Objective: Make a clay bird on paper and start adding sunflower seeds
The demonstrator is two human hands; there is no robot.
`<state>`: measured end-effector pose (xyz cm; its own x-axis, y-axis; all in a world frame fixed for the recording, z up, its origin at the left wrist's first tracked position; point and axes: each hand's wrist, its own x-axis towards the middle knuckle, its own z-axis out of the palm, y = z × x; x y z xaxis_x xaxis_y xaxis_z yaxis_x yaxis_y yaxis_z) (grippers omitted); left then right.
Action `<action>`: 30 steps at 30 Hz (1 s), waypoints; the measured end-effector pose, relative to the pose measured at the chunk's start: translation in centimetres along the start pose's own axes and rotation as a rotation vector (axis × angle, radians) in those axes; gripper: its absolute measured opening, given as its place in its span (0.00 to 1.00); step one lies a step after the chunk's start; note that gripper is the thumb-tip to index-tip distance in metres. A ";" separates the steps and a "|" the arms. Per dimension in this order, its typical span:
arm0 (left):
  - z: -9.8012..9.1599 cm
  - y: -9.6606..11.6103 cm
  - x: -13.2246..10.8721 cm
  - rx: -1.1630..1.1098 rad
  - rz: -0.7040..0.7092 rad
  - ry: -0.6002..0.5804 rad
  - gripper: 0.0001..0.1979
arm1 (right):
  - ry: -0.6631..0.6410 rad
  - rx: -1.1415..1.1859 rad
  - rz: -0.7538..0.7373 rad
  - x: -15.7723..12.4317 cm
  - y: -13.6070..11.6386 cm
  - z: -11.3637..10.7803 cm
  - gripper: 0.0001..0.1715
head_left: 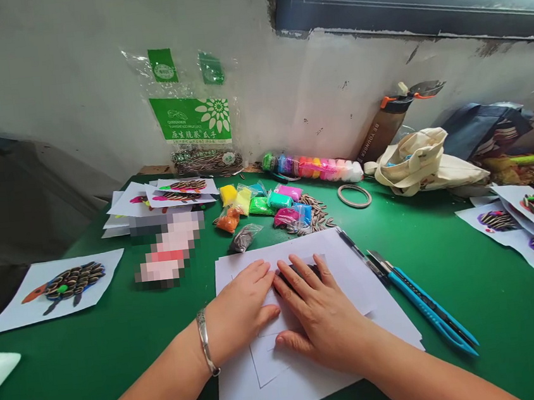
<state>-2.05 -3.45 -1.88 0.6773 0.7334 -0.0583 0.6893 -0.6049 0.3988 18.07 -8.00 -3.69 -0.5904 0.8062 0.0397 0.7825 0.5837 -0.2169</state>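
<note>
My left hand (243, 310), with a silver bangle at its wrist, lies flat with its fingers together on a small white sheet (270, 365). My right hand (325, 324) is flat too, its fingers spread over a flat black shape (313, 268), partly hidden beneath them. The fingertips of both hands almost meet. Under all this lies a stack of larger white paper (239, 394). A pen (352, 245) rests along the stack's right edge. Beside it are a blue-handled tool (425, 304), apparently tweezers, and a dark slim cutter whose details I cannot make out.
Bagged coloured clay (262, 205) and loose sunflower seeds (316, 211) sit behind the paper. A seed bag (197, 124) leans on the wall. Tape roll (354, 196), bottle (386, 127) and cloth bag (428, 164) stand farther right. Seed pictures (76, 287) lie on both sides.
</note>
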 end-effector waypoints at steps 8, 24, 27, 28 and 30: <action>-0.5 0.5 0.2 0.015 -0.031 -0.073 0.25 | 0.025 -0.022 0.012 0.0 0.1 0.3 0.44; -0.4 0.5 0.2 -0.031 -0.018 -0.033 0.23 | 0.083 -0.081 0.012 -0.2 0.2 0.9 0.43; -0.4 0.5 0.2 -0.030 -0.013 -0.026 0.23 | 0.093 -0.086 0.026 -0.2 0.2 0.9 0.41; -0.4 0.5 0.2 -0.025 -0.014 -0.029 0.23 | 0.098 -0.088 0.028 -0.1 0.2 0.9 0.40; -0.4 0.5 0.2 -0.018 -0.017 -0.039 0.24 | 0.110 -0.093 0.027 -0.1 0.1 0.9 0.39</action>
<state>-1.66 -3.52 -1.30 0.6752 0.7307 -0.1007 0.6965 -0.5865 0.4134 18.04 -8.11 -4.63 -0.5476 0.8245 0.1424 0.8158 0.5639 -0.1282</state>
